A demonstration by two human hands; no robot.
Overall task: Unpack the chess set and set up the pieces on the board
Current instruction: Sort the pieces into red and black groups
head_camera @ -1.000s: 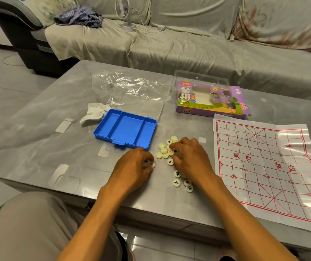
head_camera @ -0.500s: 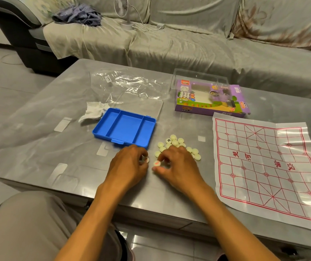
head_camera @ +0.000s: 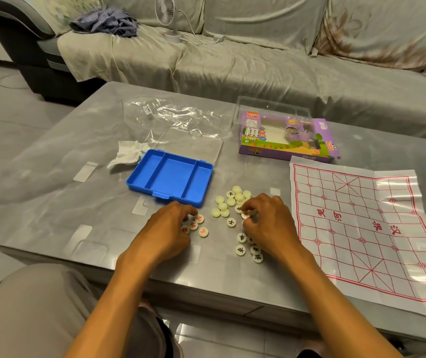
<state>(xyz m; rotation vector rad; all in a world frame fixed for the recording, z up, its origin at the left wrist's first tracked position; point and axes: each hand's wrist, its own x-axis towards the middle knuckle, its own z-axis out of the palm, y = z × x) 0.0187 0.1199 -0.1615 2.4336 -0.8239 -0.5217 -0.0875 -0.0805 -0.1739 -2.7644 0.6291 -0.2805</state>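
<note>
Sorting pieces: your right hand (head_camera: 267, 223) pinches a red-marked piece (head_camera: 244, 215) above the desk (head_camera: 51, 197) pile; your left hand (head_camera: 166, 229) curls over red ones, its grip unclear; keep colours separate beside the board (head_camera: 367, 228).

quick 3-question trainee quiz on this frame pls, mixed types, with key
1. True or false: chess pieces already stand on the board sheet.
2. The red-lettered pieces lie by which hand? A) left hand B) right hand
3. Fill in: the blue tray holds ___ pieces.

Key: 1 false, the sheet is bare; 2 A; 3 no.
</note>
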